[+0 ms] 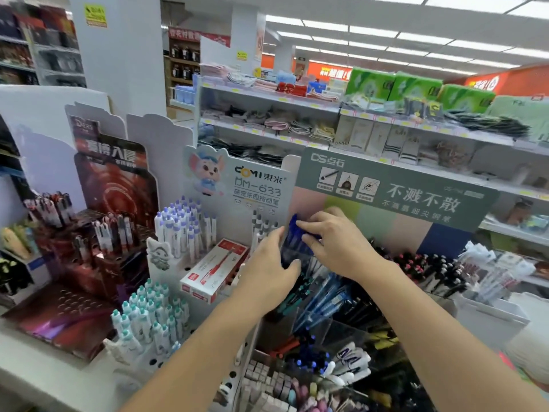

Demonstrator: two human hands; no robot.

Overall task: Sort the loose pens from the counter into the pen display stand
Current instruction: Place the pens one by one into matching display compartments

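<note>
Your hands meet at the upper back tier of the pen display stand point(326, 319), just below the green header card point(395, 185). Between them sits a bunch of blue pens point(294, 236), caps toward 12 o'clock, long axis running roughly 12 to 6, tilted a little toward 11. Your right hand point(335, 242) lies at about 3 o'clock from the bunch, its fingers curled over the blue caps and pinching them. Your left hand point(273, 263) lies at about 8 o'clock, fingers fairly straight, thumb against the lower barrels; whether it truly grips them you cannot tell from here. Both hands are equally close; the right has the firmer hold, so it likely steers the caps. The barrels' lower ends appear to point down into a clear compartment of the stand, though blur hides how deep they sit.
</note>
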